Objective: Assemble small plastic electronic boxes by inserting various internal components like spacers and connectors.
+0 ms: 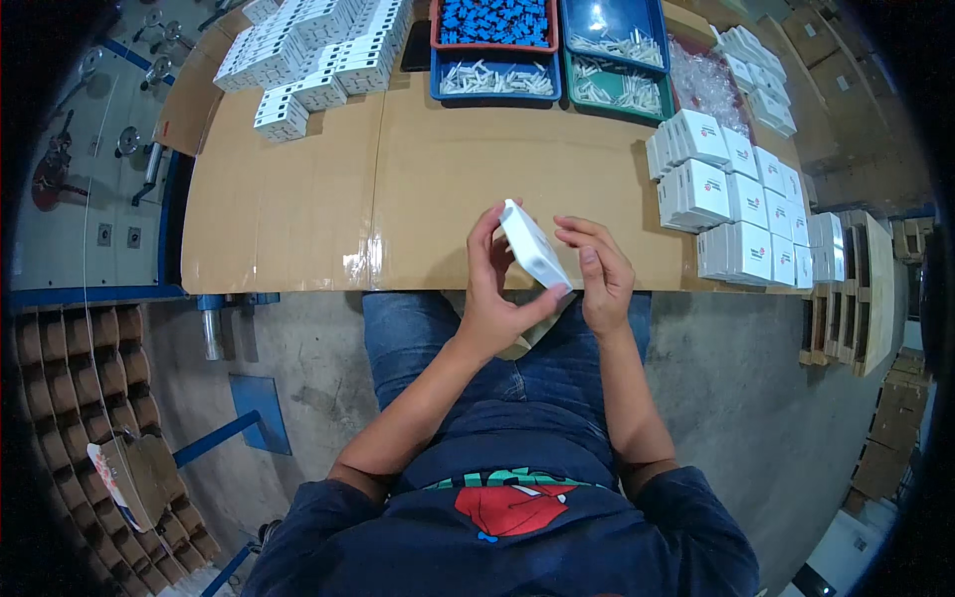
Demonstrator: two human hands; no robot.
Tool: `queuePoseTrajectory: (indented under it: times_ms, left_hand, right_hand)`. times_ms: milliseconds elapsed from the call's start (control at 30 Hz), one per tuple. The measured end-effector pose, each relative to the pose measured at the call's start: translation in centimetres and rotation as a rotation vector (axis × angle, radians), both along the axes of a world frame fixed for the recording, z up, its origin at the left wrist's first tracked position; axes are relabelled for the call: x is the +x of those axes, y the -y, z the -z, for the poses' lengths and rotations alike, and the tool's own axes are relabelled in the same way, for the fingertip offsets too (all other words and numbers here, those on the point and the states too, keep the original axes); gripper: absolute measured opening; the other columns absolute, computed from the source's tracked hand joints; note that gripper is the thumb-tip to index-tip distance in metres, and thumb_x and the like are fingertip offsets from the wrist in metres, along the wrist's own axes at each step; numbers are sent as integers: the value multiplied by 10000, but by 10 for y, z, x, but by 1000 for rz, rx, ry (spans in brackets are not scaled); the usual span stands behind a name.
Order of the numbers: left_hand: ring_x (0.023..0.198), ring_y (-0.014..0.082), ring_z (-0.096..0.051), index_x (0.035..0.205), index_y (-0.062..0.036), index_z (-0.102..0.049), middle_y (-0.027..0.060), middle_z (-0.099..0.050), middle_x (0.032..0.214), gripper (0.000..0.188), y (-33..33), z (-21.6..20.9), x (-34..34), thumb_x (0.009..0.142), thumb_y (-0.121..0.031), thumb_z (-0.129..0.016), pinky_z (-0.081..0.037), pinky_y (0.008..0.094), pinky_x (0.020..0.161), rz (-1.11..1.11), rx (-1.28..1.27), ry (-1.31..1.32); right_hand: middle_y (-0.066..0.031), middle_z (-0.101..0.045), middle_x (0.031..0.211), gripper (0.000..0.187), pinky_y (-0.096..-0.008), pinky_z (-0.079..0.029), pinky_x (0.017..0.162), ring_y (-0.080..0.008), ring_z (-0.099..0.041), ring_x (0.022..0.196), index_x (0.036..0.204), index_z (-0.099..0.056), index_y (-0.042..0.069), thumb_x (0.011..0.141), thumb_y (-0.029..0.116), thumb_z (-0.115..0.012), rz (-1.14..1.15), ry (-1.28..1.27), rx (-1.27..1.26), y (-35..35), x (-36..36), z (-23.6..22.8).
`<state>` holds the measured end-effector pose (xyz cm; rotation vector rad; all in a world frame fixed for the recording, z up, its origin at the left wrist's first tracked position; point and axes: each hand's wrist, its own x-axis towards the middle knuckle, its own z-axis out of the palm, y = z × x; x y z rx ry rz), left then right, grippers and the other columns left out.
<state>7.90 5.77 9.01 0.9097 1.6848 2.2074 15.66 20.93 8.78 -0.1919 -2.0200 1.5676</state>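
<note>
My left hand [489, 289] grips a flat white rectangular case [534, 247] by its edges, fingers on the far left side and thumb at the near corner. The case is tilted above the front edge of the cardboard-covered table. Just to its right, my right hand [601, 274] is raised with curved fingers and the thumb apart, with nothing seen in it. A small gap shows between that hand and the case. The inner face of the case is partly hidden by my left fingers.
White block-shaped units [298, 60] are stacked at the far left. A red bin [494, 46] of blue parts and blue and green bins [620, 109] of white pieces stand at the back. White boxes [751, 254] are piled on the right, near clear plastic bags [704, 85].
</note>
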Motion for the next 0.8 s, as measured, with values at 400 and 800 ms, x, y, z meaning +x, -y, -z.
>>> queuePoseTrajectory:
  times_ms: [400,800]
  left_hand:
    - [1010,302,-682,1376,-57,-512,150,-655,1226,898,10,-20,-15,987,-814,-223,-559,436,883,373,151,1364]
    - [930,199,-655,1310,-127,-500,92,-616,1046,678,6,-15,-5,988,-724,-498,-497,323,770,203,1,1176]
  right_hand:
    - [-146,-644,1424,576,-480,-386,1170,-312,-588,1344,1315,-692,64,779,188,-861,-244,138,218,9,-7,-11]
    - [-111,-739,1184,396,-322,-562,835,-238,-692,1067,1216,-743,35,835,89,-833,-165,84,106,17,-8,0]
